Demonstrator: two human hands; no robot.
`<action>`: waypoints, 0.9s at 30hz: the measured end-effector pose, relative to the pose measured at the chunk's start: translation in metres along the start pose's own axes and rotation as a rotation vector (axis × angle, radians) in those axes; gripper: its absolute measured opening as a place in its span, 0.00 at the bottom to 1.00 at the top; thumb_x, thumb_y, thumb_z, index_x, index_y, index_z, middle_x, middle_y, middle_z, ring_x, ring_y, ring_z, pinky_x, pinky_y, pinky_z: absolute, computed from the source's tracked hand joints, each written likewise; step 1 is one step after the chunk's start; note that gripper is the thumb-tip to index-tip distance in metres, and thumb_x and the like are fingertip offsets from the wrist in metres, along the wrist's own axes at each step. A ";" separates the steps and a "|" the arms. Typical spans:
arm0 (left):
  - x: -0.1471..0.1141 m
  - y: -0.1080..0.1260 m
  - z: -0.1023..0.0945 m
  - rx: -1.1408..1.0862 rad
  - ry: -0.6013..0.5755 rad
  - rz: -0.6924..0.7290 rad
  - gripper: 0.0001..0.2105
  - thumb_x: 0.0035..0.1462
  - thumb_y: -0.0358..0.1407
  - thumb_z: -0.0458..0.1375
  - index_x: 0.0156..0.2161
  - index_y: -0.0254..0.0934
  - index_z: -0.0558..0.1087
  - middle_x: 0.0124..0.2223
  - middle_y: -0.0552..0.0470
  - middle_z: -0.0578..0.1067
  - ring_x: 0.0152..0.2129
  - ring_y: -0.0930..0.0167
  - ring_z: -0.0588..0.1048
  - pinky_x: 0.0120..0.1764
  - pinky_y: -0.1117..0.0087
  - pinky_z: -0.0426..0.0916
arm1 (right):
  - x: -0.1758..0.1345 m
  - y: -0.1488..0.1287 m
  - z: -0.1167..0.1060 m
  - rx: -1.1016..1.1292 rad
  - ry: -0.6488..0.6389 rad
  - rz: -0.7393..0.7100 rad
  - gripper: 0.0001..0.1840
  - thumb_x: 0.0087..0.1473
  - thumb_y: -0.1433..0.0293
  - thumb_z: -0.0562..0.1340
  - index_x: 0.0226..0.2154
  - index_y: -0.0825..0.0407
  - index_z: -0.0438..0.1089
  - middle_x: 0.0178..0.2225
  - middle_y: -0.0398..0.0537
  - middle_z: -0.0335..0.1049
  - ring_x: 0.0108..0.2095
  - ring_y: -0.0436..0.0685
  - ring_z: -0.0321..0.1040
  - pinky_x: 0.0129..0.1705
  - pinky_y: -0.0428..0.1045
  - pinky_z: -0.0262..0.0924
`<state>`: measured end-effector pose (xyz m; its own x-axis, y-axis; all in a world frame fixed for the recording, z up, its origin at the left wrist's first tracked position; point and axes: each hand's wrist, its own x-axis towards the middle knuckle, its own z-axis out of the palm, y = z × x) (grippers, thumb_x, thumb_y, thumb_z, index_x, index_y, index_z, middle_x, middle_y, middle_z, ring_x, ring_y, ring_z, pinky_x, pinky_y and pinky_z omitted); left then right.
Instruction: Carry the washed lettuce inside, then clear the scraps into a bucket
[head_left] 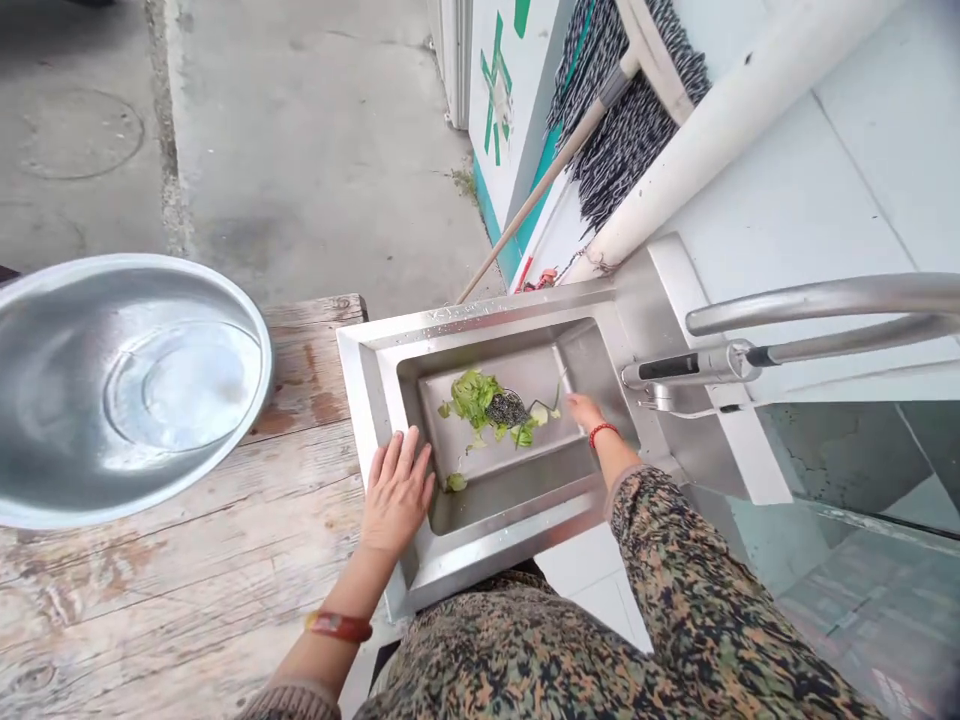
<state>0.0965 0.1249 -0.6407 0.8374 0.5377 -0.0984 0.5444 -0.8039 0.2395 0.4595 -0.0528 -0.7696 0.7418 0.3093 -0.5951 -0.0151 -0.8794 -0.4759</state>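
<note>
My left hand [399, 488] lies flat on the left rim of a stainless steel sink [495, 512], its fingers stretched out and holding nothing. Down in the basin, at its right end, is my right hand [585, 411]. Its fingers are curled closed, and what they hold, if anything, I cannot make out. Torn green leaves [472, 397] lie on the basin floor around a dark, speckled round piece [507, 408], which looks like the drain strainer. A thin stem with leaf bits reaches toward my right hand. One loose leaf [455, 482] lies nearer my left hand.
A large metal basin [187, 460] stands on the worn wooden table [247, 560] at left. The faucet [682, 368] juts over the sink's right end. Beyond the sink, a mop [577, 135] leans by a white pipe [720, 140]. Water drops dot the far rim.
</note>
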 end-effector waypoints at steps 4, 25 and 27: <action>-0.002 0.003 0.000 0.073 -0.028 -0.013 0.22 0.62 0.36 0.53 0.61 0.35 0.68 0.70 0.41 0.57 0.66 0.51 0.57 0.65 0.47 0.49 | 0.029 0.003 0.023 -0.047 -0.059 0.072 0.18 0.62 0.62 0.61 0.52 0.52 0.68 0.53 0.52 0.68 0.48 0.58 0.70 0.49 0.59 0.69; 0.003 0.014 -0.006 -0.016 -0.099 -0.089 0.32 0.60 0.44 0.58 0.67 0.36 0.59 0.69 0.41 0.58 0.67 0.46 0.53 0.65 0.42 0.46 | -0.118 -0.098 0.050 0.355 -0.664 -0.219 0.11 0.58 0.61 0.61 0.36 0.51 0.64 0.30 0.41 0.73 0.28 0.49 0.71 0.30 0.45 0.67; 0.007 0.027 -0.005 -0.182 -0.117 -0.084 0.37 0.56 0.45 0.61 0.67 0.35 0.57 0.69 0.38 0.60 0.66 0.45 0.53 0.64 0.41 0.49 | -0.162 -0.114 0.056 0.355 -0.771 -0.302 0.10 0.58 0.61 0.59 0.36 0.51 0.64 0.31 0.43 0.75 0.29 0.50 0.73 0.31 0.46 0.68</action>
<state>0.1166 0.1080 -0.6305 0.7954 0.5590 -0.2343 0.6033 -0.6931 0.3945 0.3032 0.0180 -0.6549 0.0943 0.7786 -0.6204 -0.1934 -0.5970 -0.7786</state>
